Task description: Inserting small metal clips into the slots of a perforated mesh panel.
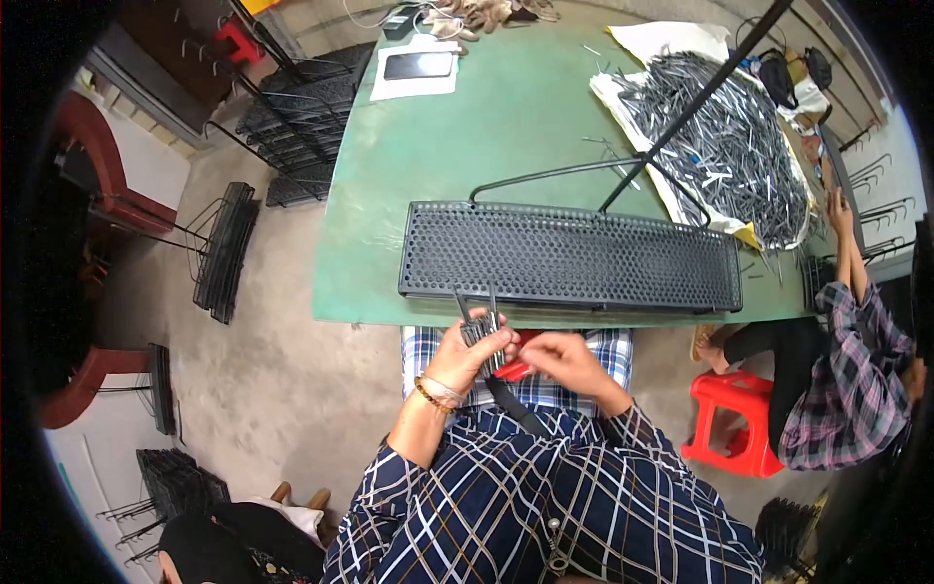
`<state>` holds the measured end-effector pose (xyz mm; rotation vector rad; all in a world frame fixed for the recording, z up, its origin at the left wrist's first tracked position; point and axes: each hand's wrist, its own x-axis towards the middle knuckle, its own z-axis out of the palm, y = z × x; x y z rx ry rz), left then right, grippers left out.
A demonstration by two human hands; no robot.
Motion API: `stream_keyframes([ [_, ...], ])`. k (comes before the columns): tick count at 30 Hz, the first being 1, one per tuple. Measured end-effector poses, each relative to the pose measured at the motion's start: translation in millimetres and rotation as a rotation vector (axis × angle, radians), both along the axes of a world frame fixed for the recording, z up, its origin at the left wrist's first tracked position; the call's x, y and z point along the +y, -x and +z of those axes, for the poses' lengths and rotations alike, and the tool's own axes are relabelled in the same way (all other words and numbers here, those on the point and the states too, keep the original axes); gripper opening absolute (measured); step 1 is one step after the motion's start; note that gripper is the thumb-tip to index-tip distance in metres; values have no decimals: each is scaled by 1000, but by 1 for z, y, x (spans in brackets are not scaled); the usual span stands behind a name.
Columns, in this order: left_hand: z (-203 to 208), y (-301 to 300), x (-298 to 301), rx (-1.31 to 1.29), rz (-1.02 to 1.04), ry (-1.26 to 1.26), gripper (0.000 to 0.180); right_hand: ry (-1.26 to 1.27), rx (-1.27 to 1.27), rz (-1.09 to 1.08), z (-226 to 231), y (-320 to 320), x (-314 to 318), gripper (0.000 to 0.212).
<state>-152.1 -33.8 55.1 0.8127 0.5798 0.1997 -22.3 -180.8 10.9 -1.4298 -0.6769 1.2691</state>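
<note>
Navy fabric with white and tan checks fills the bottom of the view, that's the person's shirt, with the hands just past it over a lap in blue-and-white plaid cloth. The left hand, with a beaded brown bracelet at the wrist, has its fingers wrapped round a bunch of slim grey metal pieces, a couple of long ends poking up past the thumb. The right hand is just beside it, fingers curled in toward the thumb; can't tell if it's pinching anything. Something bright red shows between the hands, partly hidden.

Just beyond, a long black perforated metal rack sits along the near edge of a green tabletop, its rod slanting up to the right. Over on the right, a co-worker in a plaid shirt sits by a red plastic stool. Further back there's a big heap of loose grey metal bits on white sacking, then a dark phone on white paper, far left.
</note>
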Motion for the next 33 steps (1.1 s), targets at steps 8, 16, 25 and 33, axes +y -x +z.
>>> stream_keyframes([
  [8, 1, 3, 19, 33, -19, 16, 23, -74, -118, -140, 54, -23, 85, 25],
  [16, -10, 8, 34, 19, 13, 45, 22, -44, 118, -83, 47, -15, 115, 22],
  [25, -13, 1, 24, 49, -7, 47, 20, -36, 79, -124, 39, -28, 107, 20],
  [33, -9, -4, 19, 76, 60, 80, 21, -88, 125, -192, 41, -35, 105, 23],
])
